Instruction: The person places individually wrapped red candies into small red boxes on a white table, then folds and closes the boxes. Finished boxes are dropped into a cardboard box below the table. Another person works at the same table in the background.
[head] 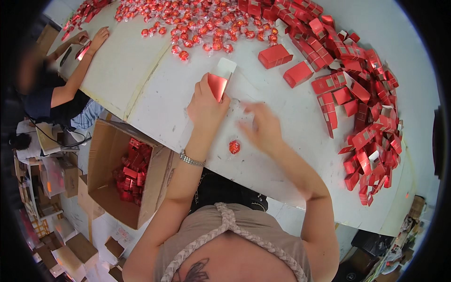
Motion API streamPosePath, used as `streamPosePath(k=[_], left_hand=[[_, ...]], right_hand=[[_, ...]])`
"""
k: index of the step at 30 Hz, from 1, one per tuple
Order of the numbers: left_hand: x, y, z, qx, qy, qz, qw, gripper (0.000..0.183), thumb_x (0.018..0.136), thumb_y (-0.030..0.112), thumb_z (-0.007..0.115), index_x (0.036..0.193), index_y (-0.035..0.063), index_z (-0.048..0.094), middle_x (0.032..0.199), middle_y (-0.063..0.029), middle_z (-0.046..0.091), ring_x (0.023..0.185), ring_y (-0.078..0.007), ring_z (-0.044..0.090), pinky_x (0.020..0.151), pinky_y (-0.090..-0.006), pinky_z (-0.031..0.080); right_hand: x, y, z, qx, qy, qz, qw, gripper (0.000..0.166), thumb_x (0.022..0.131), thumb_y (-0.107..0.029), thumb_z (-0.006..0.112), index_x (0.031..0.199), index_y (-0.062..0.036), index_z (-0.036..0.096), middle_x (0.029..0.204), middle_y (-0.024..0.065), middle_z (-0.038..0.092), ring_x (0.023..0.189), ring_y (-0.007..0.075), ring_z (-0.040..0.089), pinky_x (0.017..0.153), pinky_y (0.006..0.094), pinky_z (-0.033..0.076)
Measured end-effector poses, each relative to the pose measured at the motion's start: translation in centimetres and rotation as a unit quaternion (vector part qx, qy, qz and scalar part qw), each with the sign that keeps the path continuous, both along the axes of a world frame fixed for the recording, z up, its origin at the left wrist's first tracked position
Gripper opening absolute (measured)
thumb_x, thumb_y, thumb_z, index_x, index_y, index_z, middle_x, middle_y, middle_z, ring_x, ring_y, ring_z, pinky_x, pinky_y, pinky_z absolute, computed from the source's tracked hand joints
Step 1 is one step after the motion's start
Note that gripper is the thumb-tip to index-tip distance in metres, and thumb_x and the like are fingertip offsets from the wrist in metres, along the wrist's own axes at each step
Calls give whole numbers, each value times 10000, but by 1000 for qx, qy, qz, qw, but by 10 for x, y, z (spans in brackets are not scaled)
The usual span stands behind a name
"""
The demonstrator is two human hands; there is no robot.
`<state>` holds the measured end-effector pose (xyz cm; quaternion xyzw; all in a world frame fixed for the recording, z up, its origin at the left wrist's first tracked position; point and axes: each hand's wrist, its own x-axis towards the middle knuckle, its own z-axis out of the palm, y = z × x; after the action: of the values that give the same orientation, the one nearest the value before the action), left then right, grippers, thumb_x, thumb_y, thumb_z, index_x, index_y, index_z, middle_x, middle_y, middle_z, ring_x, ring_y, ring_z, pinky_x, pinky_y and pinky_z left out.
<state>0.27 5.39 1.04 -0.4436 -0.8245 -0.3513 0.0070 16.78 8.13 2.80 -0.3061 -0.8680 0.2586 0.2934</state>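
Observation:
My left hand (208,102) holds a small red carton (217,85) on the table, its white end flap (226,65) standing up at the far end. The inside of the carton cannot be seen. To the right of it my right hand (262,127) hovers over the table, blurred, with fingers apart and nothing visible between them. One red-wrapped round candy (234,146) lies on the table nearer my body, below and between the hands.
Wrapped candies (211,24) are heaped at the back. Red cartons (356,91) pile along the right, with two loose ones (275,56) closer in. A cardboard box (102,169) holding red cartons stands beside the white table (169,116). Another person (63,95) works at the left.

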Motion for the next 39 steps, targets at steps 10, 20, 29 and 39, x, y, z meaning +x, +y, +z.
streamPosePath(k=[10,20,29,39], left_hand=[[-3,-33,4,83,-43,-191,977,653,736,151,697,1334,73,445,1069,-111,594,964,-287,567,804,-393,500],[-5,-31,0,123,-173,-274,938,727,794,46,635,1446,59,313,1081,-77,550,954,-200,557,850,-319,466],[1,-41,12,-6,-438,-286,852,421,800,75,672,1152,23,449,1014,-72,568,927,-150,592,823,-308,497],[7,-43,-3,56,-458,-306,833,848,791,105,725,1388,96,122,1228,-177,465,1073,-216,556,872,-350,503]], right_hand=[[-15,42,48,31,98,18,995,251,770,-160,738,975,-56,637,896,74,641,695,180,605,623,309,502],[-49,43,53,-94,162,42,981,279,840,-48,613,1113,-31,557,1088,112,502,742,186,553,687,294,468],[-42,50,13,-12,173,85,981,140,731,-55,755,841,-53,669,875,58,670,772,181,621,662,276,507],[-14,31,37,186,21,67,980,270,692,-309,776,920,-181,707,1024,12,615,1112,254,504,971,491,264]])
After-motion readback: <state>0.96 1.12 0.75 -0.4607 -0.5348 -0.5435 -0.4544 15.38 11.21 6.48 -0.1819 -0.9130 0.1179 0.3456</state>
